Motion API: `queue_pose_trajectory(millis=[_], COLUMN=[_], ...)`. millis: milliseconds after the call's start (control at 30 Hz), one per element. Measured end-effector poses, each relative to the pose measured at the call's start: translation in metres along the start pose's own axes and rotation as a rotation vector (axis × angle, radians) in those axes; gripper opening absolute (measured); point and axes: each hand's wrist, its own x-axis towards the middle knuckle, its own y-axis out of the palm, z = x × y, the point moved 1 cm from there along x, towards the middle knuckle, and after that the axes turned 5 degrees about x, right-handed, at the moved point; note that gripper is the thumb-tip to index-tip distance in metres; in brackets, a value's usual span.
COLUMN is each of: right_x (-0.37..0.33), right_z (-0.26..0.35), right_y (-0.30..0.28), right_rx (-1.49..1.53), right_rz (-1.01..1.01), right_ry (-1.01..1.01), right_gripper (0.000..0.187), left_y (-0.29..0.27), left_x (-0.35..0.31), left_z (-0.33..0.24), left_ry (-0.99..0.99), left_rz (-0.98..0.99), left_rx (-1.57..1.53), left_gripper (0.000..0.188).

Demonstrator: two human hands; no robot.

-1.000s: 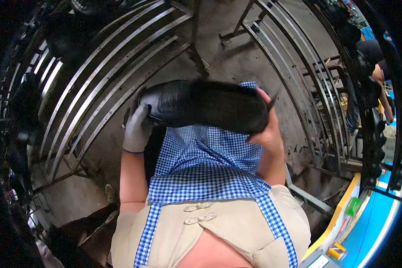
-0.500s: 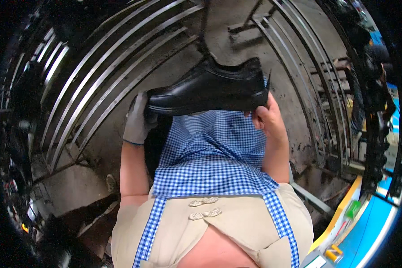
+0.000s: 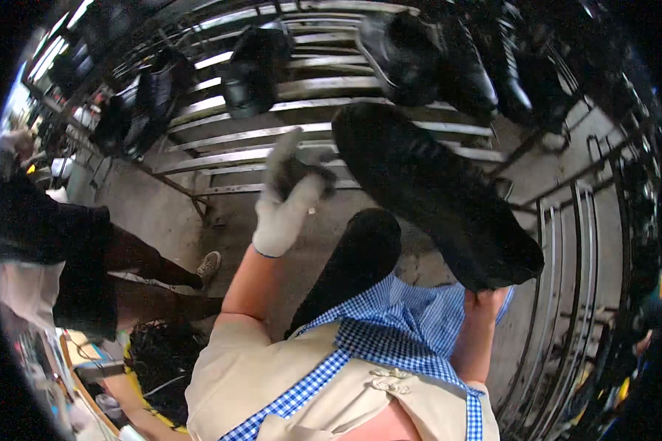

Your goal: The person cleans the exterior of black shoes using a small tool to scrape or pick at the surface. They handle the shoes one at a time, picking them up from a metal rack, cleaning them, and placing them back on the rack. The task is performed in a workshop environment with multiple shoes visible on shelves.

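Observation:
A black shoe [image 3: 426, 191] is held up in front of me, tilted, its toe to the upper left and its heel to the lower right. At the heel end my right hand [image 3: 484, 298] grips it from below; most of the fingers are hidden behind the shoe. My left hand [image 3: 290, 195] wears a light glove with dark grey fingers. It is off to the left of the toe, apart from the shoe, with thumb and fingers spread and nothing visible held.
Ahead stands a metal slatted rack [image 3: 309, 87] bearing several black shoes [image 3: 254, 70]. Another barred frame [image 3: 555, 272] is at the right. To the left is a person in dark clothes [image 3: 59, 242], beside a cluttered workbench [image 3: 88, 375] at the lower left.
My view has turned left to the shoe-laden rack and the person. The left hand has let go of the toe. The shoe has tilted and moved right in my right hand.

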Motion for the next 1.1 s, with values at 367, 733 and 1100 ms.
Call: queue_pose_trajectory(millis=[367, 733, 1100], right_x=[0.132, 0.051, 0.023], right_z=[-0.120, -0.100, -0.075], right_y=[0.203, 0.167, 0.148], right_rx=[-0.604, -0.512, -0.546], right_rz=[0.358, 0.876, 0.853], right_ry=[-0.370, 0.053, 0.039], right_gripper=[0.089, 0.102, 0.058], left_y=[-0.089, -0.051, -0.020], left_x=[0.163, 0.004, -0.063], left_z=[-0.088, -0.110, -0.036], left_ry=[0.303, 0.307, -0.615], left_rz=[0.145, 0.133, 0.194], left_rx=[1.421, 0.871, -0.132], left_gripper=[0.062, 0.037, 0.038])
